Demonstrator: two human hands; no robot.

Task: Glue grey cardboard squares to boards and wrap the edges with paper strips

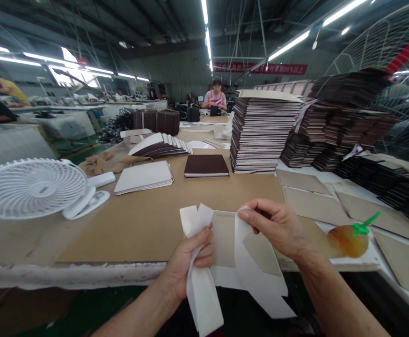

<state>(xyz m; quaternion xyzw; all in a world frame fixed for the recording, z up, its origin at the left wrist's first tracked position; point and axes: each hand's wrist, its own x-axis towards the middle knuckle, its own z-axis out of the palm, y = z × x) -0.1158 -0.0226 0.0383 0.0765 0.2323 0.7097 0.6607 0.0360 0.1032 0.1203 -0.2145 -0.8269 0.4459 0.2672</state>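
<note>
My left hand [192, 255] is closed around a bunch of white paper-like strips [204, 299], whose ends stick out above and below the fist. Between thumb and fingers, my right hand [273, 227] pinches the top of another white strip [248, 267], which hangs down past the table edge. Beneath and between the hands lies a beige panel with a white border [223, 234] at the table's front edge. The right-hand strip partly covers it. Farther back on the brown board [137, 229] are a dark brown panel stack [206, 165] and a pile of white panels [144, 177].
A white fan [38, 187] stands at the left. A tall panel stack [260, 133] rises at the back right, beside bundled dark panels [345, 121]. An orange-brown pouch with a green spout [350, 239] lies right of my hand. Another person [215, 98] sits across the table.
</note>
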